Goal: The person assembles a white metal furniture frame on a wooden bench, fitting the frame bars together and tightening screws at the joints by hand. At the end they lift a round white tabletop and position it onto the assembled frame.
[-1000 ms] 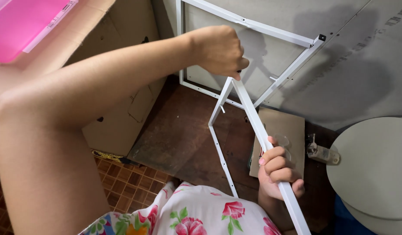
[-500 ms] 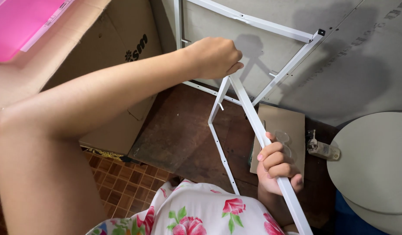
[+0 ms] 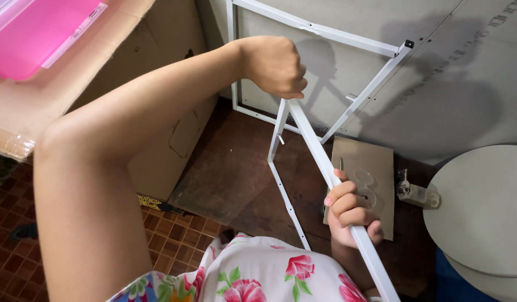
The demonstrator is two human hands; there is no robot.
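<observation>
The left hand (image 3: pixel 274 66) is fisted over the top joint of a white metal frame (image 3: pixel 303 128), at about eleven o'clock from the right hand (image 3: pixel 348 210), which wraps the same long bar lower down. The frame stands on the dark floor (image 3: pixel 230 173) against the wall. If either grip slackens, the loosely joined bars could swing and pinch fingers.

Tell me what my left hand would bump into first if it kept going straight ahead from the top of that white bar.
Probably the pale wall panel. The left hand is fisted at the top of the white bar, heading toward the white frame leaning there; depth is hard to judge.
</observation>
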